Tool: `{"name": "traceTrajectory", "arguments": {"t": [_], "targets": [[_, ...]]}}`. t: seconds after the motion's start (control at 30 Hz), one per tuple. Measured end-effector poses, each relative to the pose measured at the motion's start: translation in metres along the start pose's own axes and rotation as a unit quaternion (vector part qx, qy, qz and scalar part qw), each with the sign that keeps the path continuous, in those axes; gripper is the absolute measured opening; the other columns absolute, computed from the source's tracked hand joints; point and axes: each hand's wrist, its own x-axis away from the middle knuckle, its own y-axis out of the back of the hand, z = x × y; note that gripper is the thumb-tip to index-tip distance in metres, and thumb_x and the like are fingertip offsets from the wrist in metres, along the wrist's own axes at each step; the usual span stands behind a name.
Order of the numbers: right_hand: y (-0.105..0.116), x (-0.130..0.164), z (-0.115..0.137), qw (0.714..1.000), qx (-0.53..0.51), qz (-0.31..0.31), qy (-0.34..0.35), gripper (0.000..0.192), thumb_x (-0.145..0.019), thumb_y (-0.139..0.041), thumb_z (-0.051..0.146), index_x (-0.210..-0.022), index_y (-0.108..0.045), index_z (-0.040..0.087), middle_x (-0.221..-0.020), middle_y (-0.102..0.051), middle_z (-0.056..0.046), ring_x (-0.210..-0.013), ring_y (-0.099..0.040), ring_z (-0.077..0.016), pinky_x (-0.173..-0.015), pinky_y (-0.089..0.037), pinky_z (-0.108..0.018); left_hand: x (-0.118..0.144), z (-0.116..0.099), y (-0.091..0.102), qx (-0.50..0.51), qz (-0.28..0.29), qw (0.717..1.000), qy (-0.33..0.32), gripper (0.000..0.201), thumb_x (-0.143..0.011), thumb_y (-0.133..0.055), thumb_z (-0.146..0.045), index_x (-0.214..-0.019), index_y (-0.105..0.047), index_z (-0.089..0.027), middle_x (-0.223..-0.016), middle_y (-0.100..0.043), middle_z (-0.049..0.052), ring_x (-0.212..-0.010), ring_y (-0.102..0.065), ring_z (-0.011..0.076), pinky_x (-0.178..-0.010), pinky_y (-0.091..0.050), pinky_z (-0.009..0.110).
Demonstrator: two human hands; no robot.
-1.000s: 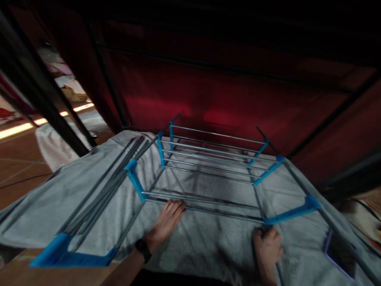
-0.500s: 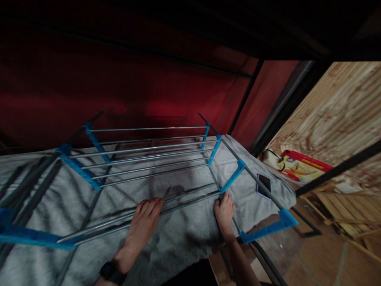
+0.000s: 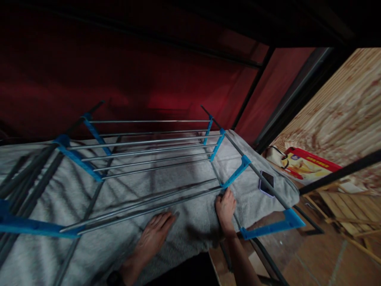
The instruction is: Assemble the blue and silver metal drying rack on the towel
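Note:
A drying rack frame with grey metal rods [image 3: 143,149] and blue plastic brackets [image 3: 235,174] lies on a grey blanket [image 3: 187,230]. My right hand [image 3: 226,206] is closed around the rack's dark side tube, just below a blue bracket where the front rods end. My left hand [image 3: 156,232] is off the rods, just in front of the nearest one, with fingers stretched out low over the blanket. A small grey shape beside its fingertips is too blurred to name. The left wrist wears a dark band.
A phone [image 3: 266,183] lies on the blanket beyond the right side tube. More dark tubes [image 3: 29,190] lie at the left. A red and yellow box [image 3: 312,165] and slatted wood [image 3: 347,210] are at the right. Dark frame posts [image 3: 253,87] stand around the bed.
My left hand has let go of the front rods and moved right and toward me. My right hand keeps its hold on the side tube. The view has shifted slightly.

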Motion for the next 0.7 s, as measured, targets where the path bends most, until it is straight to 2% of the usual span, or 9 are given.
{"name": "traceTrajectory", "arguments": {"t": [0.2,0.3,0.43,0.53,0.7], "targets": [[0.006,-0.003,-0.009,0.998,-0.042,-0.041,0.018,0.064,-0.094,-0.039,0.031,-0.15,-0.045,0.001,-0.132,-0.062,-0.029,-0.121,-0.059,-0.0391,-0.101,-0.047,-0.053,0.001,-0.002,0.002,0.006,-0.007,1.0,0.008,0.062,-0.092,-0.042,-0.002,-0.142,-0.064,-0.031,-0.138,-0.071,0.003,-0.127,-0.065,0.0196,-0.113,-0.05,0.038],[0.013,0.002,-0.014,0.993,-0.094,-0.071,0.026,0.055,-0.095,-0.042,0.035,-0.141,-0.053,0.006,-0.13,-0.061,-0.026,-0.123,-0.057,-0.0383,-0.102,-0.047,-0.054,0.0,-0.003,0.008,0.015,-0.016,1.0,0.002,0.056,-0.096,-0.044,-0.006,-0.141,-0.065,-0.032,-0.138,-0.072,0.001,-0.125,-0.066,0.0186,-0.111,-0.052,0.036],[0.01,0.024,-0.013,0.981,-0.173,-0.025,0.087,0.04,-0.101,-0.038,0.038,-0.129,-0.061,0.018,-0.121,-0.065,-0.016,-0.118,-0.061,-0.0307,-0.104,-0.049,-0.048,0.007,-0.005,0.017,0.023,-0.054,0.998,0.022,0.045,-0.102,-0.044,-0.016,-0.138,-0.068,-0.03,-0.131,-0.075,0.002,-0.119,-0.068,0.0192,-0.11,-0.053,0.036],[-0.003,0.041,-0.01,0.982,-0.129,0.006,0.14,0.047,-0.106,-0.034,0.041,-0.136,-0.061,0.017,-0.135,-0.064,-0.019,-0.129,-0.058,-0.0315,-0.108,-0.048,-0.05,0.024,-0.005,0.018,0.002,-0.081,0.996,0.047,0.047,-0.103,-0.04,-0.017,-0.139,-0.067,-0.03,-0.129,-0.075,0.003,-0.119,-0.068,0.021,-0.112,-0.052,0.039],[-0.016,0.053,-0.012,0.987,-0.02,0.009,0.161,0.06,-0.109,-0.025,0.042,-0.15,-0.054,0.01,-0.153,-0.056,-0.025,-0.145,-0.05,-0.037,-0.115,-0.042,-0.058,0.059,0.002,0.019,-0.05,-0.12,0.986,0.105,0.042,-0.106,-0.044,-0.029,-0.144,-0.062,-0.028,-0.138,-0.071,0.006,-0.125,-0.066,0.0237,-0.114,-0.047,0.041]]}}
